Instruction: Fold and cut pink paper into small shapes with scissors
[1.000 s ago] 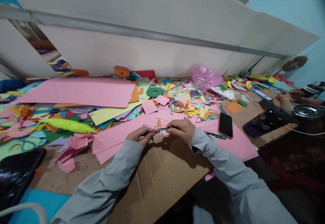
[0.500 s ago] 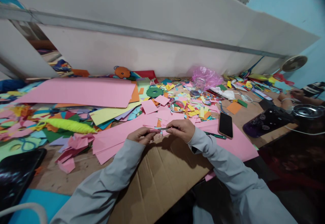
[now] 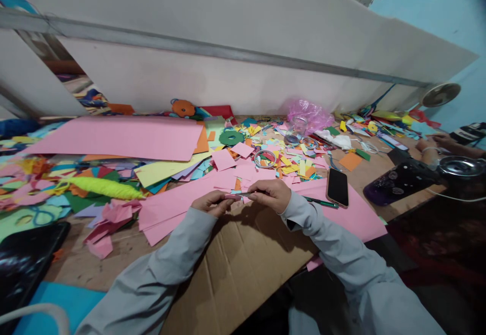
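My left hand (image 3: pixel 210 203) is closed, its thumb and fingers pinching a small piece of pink paper (image 3: pixel 233 197). Opposite it, my right hand (image 3: pixel 274 195) grips a slim grey metal tool (image 3: pixel 245 194) whose tip meets the pink piece; fingers hide most of the tool, so its exact kind does not show. Both hands hover over the far edge of a brown cardboard sheet (image 3: pixel 231 274). Pink paper sheets (image 3: pixel 170 206) lie beyond and to the sides. Beside my right wrist are a green pen (image 3: pixel 324 203) and a smartphone (image 3: pixel 337 188).
Colourful paper scraps (image 3: pixel 292 163) and a tape roll (image 3: pixel 265 158) lie behind the hands. A large pink sheet (image 3: pixel 114 137) and a yellow yarn bundle (image 3: pixel 102 187) are leftward. A dark tumbler (image 3: pixel 398 182) lies at right, near another person's hand (image 3: pixel 429 153).
Almost nothing differs. Both hands keep their grips and stay in nearly the same place, with only a slight shift of the fingers.
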Demonstrator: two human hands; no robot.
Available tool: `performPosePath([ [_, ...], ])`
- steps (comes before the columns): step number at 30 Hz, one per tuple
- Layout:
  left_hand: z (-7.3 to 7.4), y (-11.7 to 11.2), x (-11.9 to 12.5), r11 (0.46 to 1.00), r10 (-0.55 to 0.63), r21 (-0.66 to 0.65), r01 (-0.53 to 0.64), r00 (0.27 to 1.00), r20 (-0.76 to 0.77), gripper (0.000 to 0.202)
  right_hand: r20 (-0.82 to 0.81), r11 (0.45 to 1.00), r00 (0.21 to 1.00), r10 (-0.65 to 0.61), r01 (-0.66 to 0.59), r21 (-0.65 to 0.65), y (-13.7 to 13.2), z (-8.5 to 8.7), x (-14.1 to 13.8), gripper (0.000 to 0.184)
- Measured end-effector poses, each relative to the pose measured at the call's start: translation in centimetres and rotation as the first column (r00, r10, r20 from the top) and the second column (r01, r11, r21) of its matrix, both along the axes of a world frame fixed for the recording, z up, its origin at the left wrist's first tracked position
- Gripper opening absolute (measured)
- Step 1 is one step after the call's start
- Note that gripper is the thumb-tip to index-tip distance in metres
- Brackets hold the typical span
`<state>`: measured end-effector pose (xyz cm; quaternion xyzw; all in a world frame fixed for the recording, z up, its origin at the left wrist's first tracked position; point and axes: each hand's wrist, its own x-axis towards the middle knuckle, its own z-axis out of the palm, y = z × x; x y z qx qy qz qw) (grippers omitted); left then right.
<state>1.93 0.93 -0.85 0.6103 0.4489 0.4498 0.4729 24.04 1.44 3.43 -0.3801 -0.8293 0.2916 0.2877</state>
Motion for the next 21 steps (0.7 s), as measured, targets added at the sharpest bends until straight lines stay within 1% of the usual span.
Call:
performPosePath([
  [4, 0.07, 0.05, -0.1, 1.0, -0.009, -0.004, 0.009, 1.0, 0.0, 0.018, -0.035, 1.0, 0.999, 0.008, -0.009, -0.022, 0.0, -0.03, -0.02, 0.033],
  [9, 0.05, 0.03, -0.19, 0.998, -0.032, 0.044, 0.033, 0.999, -0.02, 0.017, -0.041, 1.0, 0.999, 0.014, -0.015, -0.026, 0.04, -0.02, -0.06, 0.03],
  [14, -0.14, 0.0, -0.27, 0.999, -0.035, 0.006, 0.035, 0.999, -0.01, 0.02, -0.025, 1.0, 1.0, 0.001, -0.001, 0.0, 0.09, -0.3, -0.1, 0.029],
  [19, -0.06, 0.03, -0.2, 0.999, -0.054, -0.001, 0.054, 0.998, -0.027, 0.02, -0.029, 1.0, 1.0, -0.011, 0.011, 0.017, 0.08, -0.65, -0.14, 0.032],
  [21, -0.01, -0.12, -0.06, 0.998, -0.06, -0.011, 0.06, 0.998, -0.007, 0.019, -0.027, 1.0, 1.0, -0.007, 0.007, 0.023, 0.05, -0.74, -0.18, 0.033],
])
